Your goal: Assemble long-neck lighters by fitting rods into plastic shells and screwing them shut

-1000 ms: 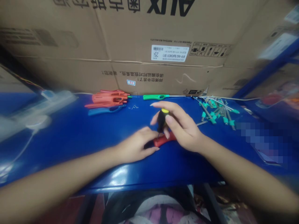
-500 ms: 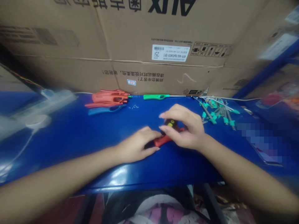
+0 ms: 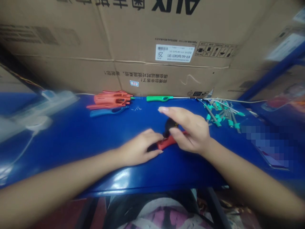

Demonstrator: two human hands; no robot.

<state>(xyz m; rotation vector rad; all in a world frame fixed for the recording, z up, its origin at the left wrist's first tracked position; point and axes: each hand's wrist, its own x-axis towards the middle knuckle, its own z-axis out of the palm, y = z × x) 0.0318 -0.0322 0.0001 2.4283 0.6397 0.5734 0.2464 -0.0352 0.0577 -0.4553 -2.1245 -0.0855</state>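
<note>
On the blue table lies a red lighter handle [image 3: 168, 142], much like the green lighter behind it. My left hand [image 3: 145, 146] pinches its left end between thumb and fingers. Above it my right hand [image 3: 190, 130] is loosely around a short dark screwdriver [image 3: 170, 125]. The thumb rests against that tool and the index finger stretches out past it. The screwdriver's lower end meets the red handle near my left fingertips; its tip is hidden.
Orange lighter bodies [image 3: 111, 99] and a blue one [image 3: 105, 112] lie back left. A green lighter [image 3: 158, 99] lies along the cardboard box [image 3: 133, 41]. Metal tubes with green ends [image 3: 220, 116] are piled back right. Left is a power strip [image 3: 59, 100]; tiny pins [image 3: 136, 109] lie near the blue body.
My right fingers have spread wider and the index finger has lifted outward. The screwdriver's handle has turned or tilted left, hiding most of its yellow marking. My left hand has stayed put.
</note>
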